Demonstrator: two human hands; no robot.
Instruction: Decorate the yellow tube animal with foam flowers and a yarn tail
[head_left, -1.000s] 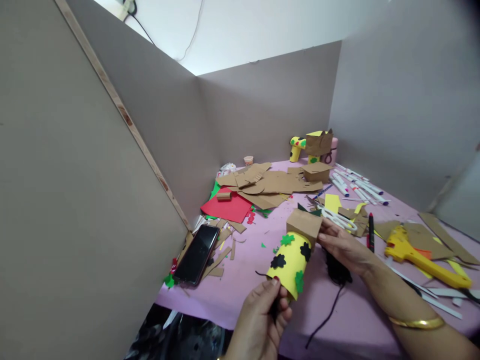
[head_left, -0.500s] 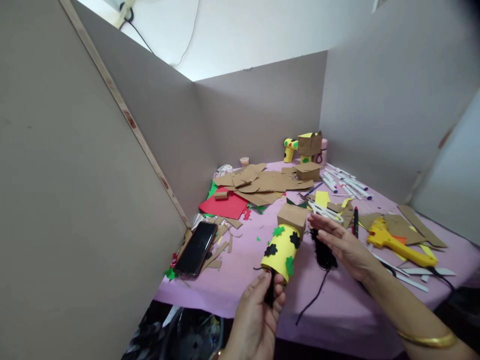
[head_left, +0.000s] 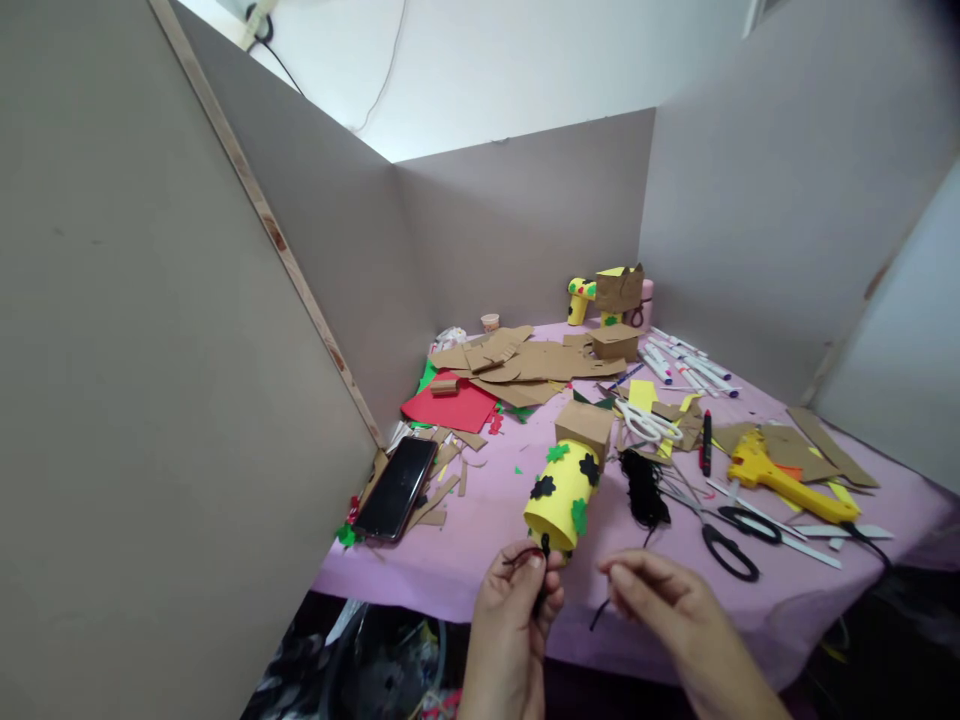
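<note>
A yellow paper tube [head_left: 561,492] with green and black paper shapes and a brown cardboard box [head_left: 584,424] on its far end lies on the pink table cover [head_left: 480,560]. My left hand [head_left: 517,610] pinches a piece of black yarn at the tube's near end and touches the tube. My right hand [head_left: 660,598] is beside it near the table's front edge, fingers curled around a hanging black yarn strand [head_left: 598,612]. A clump of black yarn [head_left: 643,488] lies just right of the tube.
Black-handled scissors [head_left: 726,535], a yellow glue gun [head_left: 784,479], white scissors [head_left: 646,422], markers [head_left: 686,364], brown card pieces [head_left: 525,362] and red paper [head_left: 454,407] lie around. A phone [head_left: 396,473] lies at the left. Grey partition boards [head_left: 225,380] enclose the table.
My right hand has come back from the tube's box end to the front edge and closed on the yarn strand. The scissors it covered now show. My left hand stays at the tube's near end.
</note>
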